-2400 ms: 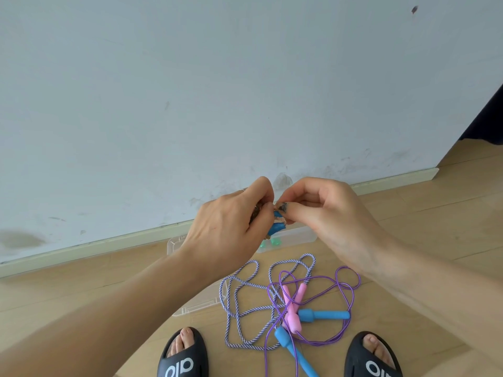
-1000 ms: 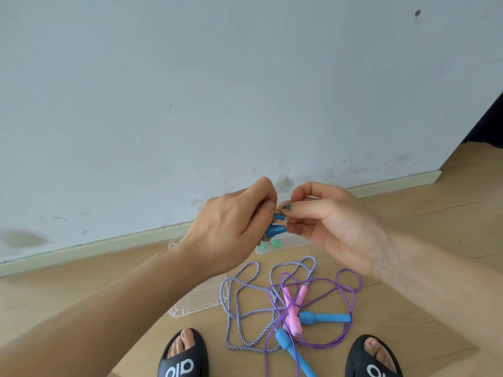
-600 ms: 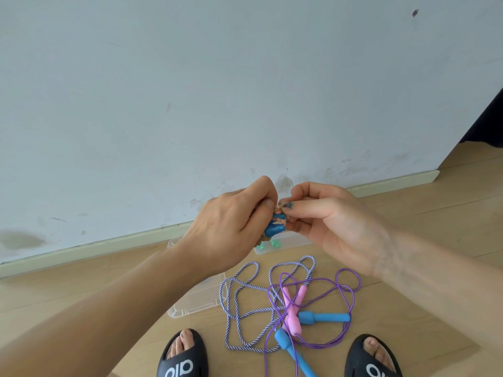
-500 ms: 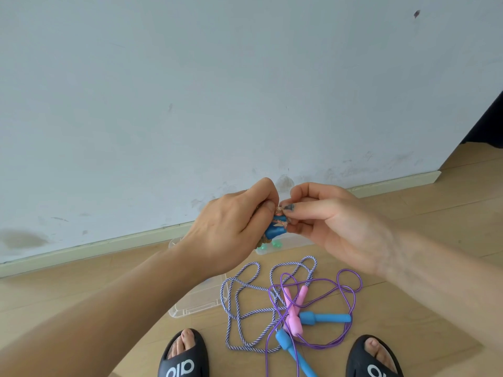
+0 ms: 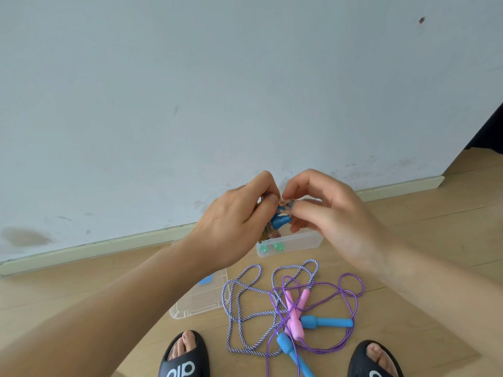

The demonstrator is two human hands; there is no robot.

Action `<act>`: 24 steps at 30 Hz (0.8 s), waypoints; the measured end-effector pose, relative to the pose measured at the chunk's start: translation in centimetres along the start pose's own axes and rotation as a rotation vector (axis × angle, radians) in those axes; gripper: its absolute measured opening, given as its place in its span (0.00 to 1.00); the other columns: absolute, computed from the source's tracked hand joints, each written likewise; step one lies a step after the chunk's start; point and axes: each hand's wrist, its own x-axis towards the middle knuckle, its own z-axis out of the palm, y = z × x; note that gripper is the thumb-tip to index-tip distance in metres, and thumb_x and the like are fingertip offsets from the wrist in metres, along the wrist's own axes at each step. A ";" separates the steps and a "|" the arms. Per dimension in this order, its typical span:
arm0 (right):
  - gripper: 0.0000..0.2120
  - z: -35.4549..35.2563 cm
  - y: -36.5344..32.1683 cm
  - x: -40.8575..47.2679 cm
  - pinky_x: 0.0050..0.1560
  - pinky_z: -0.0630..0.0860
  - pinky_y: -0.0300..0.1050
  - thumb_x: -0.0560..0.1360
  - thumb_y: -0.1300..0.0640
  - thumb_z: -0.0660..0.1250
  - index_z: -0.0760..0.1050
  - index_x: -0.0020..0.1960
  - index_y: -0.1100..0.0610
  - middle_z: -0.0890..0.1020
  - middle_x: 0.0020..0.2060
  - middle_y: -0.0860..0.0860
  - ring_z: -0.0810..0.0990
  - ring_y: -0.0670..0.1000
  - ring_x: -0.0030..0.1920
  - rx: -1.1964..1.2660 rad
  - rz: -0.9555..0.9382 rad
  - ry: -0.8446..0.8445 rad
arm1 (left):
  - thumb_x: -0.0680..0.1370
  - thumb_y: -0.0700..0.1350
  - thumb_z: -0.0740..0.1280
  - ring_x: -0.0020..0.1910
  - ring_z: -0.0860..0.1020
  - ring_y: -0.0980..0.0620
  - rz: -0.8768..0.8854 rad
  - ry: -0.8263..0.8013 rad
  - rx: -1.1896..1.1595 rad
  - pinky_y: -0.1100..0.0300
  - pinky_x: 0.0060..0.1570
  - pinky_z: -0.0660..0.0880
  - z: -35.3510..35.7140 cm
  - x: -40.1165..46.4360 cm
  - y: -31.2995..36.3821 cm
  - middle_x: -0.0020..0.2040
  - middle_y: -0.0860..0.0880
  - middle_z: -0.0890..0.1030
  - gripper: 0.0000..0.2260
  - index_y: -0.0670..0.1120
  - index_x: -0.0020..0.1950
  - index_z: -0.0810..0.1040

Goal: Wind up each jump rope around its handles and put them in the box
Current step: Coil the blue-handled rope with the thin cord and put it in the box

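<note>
Both hands gripped a wound jump rope [image 5: 360, 221]: left hand [image 5: 234, 227] around its blue handles, right hand [image 5: 324, 210] pinching cord above the clear box [image 5: 294, 242].

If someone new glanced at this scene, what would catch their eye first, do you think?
Most likely the two hands meeting mid-frame: the left hand grips a wound jump rope bundle while the right hand pinches its cord. Below, loose ropes with pink handles and blue handles tangle on the wooden floor, between two black sandals.
</note>
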 end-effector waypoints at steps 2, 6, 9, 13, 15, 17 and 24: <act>0.10 -0.1 -0.4 -0.3 0.41 0.78 0.37 0.77 0.68 0.63 0.78 0.48 0.54 0.83 0.41 0.50 0.83 0.50 0.37 -0.197 -0.102 -0.003 | 0.83 0.46 0.56 0.34 0.69 0.51 -0.021 -0.007 -0.011 0.51 0.36 0.69 -0.1 0.0 0.0 0.33 0.52 0.73 0.08 0.52 0.44 0.67; 0.12 -0.3 -0.5 -0.4 0.39 0.75 0.31 0.76 0.71 0.61 0.78 0.49 0.57 0.82 0.40 0.48 0.84 0.47 0.37 -0.416 -0.264 0.001 | 0.83 0.46 0.55 0.34 0.69 0.49 -0.023 -0.017 -0.020 0.48 0.36 0.70 0.1 0.1 0.0 0.33 0.50 0.73 0.08 0.51 0.44 0.67; 0.13 -0.1 -0.2 -0.3 0.38 0.74 0.31 0.76 0.72 0.60 0.77 0.48 0.55 0.80 0.43 0.50 0.85 0.45 0.38 -0.515 -0.330 0.030 | 0.83 0.45 0.55 0.32 0.69 0.50 0.015 0.009 0.037 0.51 0.33 0.69 0.3 0.1 -0.2 0.32 0.52 0.72 0.08 0.53 0.43 0.66; 0.16 0.1 0.1 -0.1 0.39 0.73 0.29 0.77 0.71 0.56 0.77 0.49 0.54 0.81 0.44 0.48 0.84 0.42 0.40 -0.549 -0.289 0.069 | 0.82 0.48 0.54 0.34 0.72 0.47 0.047 0.053 0.184 0.50 0.34 0.71 0.5 0.2 -0.4 0.35 0.53 0.73 0.05 0.52 0.47 0.66; 0.17 0.2 0.3 0.0 0.39 0.73 0.31 0.75 0.72 0.56 0.77 0.48 0.54 0.81 0.43 0.49 0.84 0.44 0.41 -0.576 -0.274 0.059 | 0.82 0.49 0.52 0.33 0.73 0.47 0.079 0.058 0.291 0.50 0.33 0.72 0.7 0.2 -0.5 0.37 0.53 0.73 0.06 0.52 0.49 0.66; 0.16 0.5 0.7 0.1 0.43 0.76 0.39 0.74 0.71 0.56 0.76 0.47 0.53 0.81 0.43 0.49 0.83 0.46 0.44 -0.610 -0.284 0.051 | 0.81 0.50 0.50 0.33 0.73 0.46 0.088 0.052 0.348 0.50 0.33 0.72 1.0 0.2 -0.6 0.38 0.53 0.73 0.06 0.52 0.49 0.65; 0.13 1.2 1.1 0.3 0.42 0.73 0.34 0.71 0.70 0.58 0.77 0.46 0.56 0.81 0.44 0.49 0.82 0.46 0.47 -0.579 -0.233 0.122 | 0.81 0.50 0.49 0.33 0.73 0.44 0.077 0.092 0.397 0.49 0.32 0.73 1.1 0.7 -0.8 0.39 0.53 0.73 0.08 0.51 0.49 0.65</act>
